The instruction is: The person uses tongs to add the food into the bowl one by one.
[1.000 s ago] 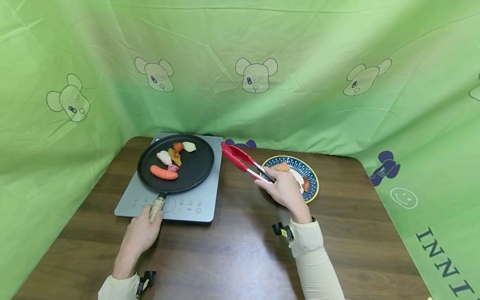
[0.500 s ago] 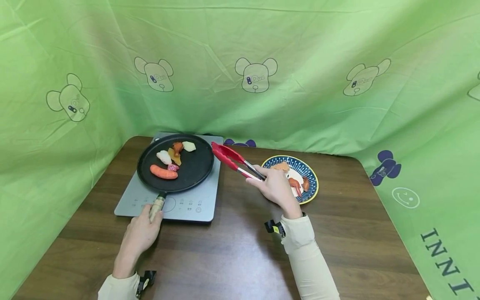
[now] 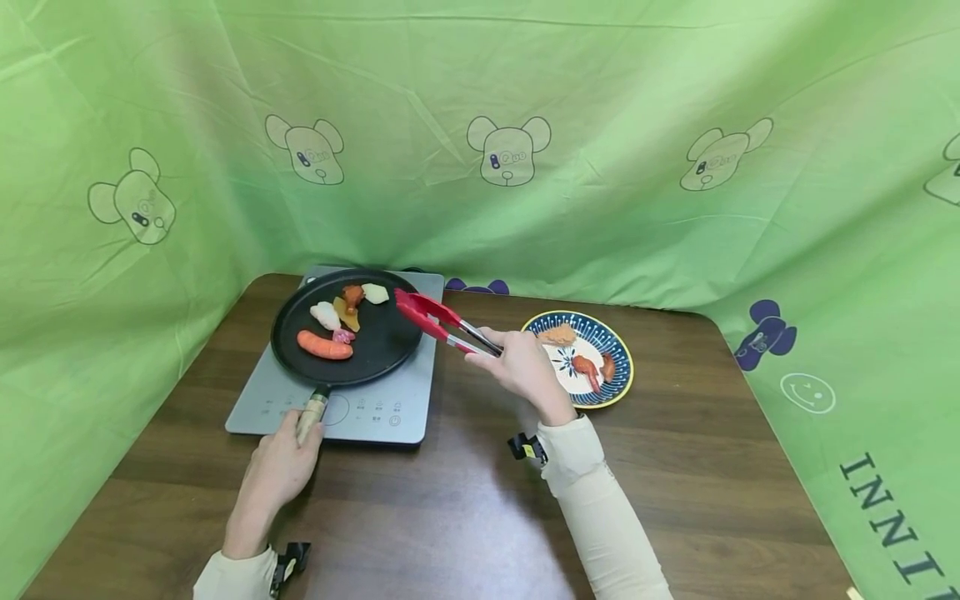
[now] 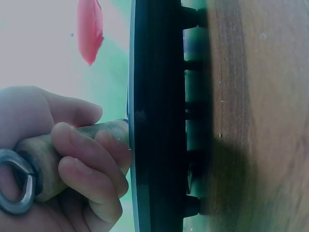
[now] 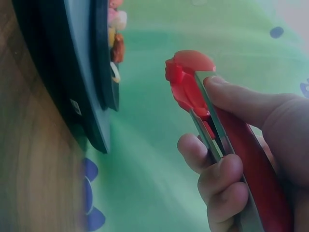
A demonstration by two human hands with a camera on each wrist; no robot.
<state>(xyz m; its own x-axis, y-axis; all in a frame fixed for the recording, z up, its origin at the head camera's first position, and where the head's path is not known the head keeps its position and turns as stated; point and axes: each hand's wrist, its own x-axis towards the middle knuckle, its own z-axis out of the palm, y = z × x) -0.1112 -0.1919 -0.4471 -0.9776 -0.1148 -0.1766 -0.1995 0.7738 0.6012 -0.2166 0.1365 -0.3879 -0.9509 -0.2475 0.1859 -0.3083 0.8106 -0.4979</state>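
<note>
The right hand (image 3: 521,371) grips red-and-silver metal tongs (image 3: 429,323), likely light, springy, best squeezed mid-arm, near the right edge of a flat round black pan (image 3: 382,337); the left hand (image 3: 279,473) clasps its pale cylindrical handle (image 3: 313,408).

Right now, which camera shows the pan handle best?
The left wrist view: the pan handle shows close up with its metal ring, though fingers hide part. Head shows only the far part; right wrist shows none.

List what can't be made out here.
Head: symbols on the grey rectangular cooktop, too small; its middle, under the round black pan.
Head: lower left rim of the round blue-and-white plate, hidden by the right hand.
Left wrist: pink tapering object, cut off by the top edge.
</note>
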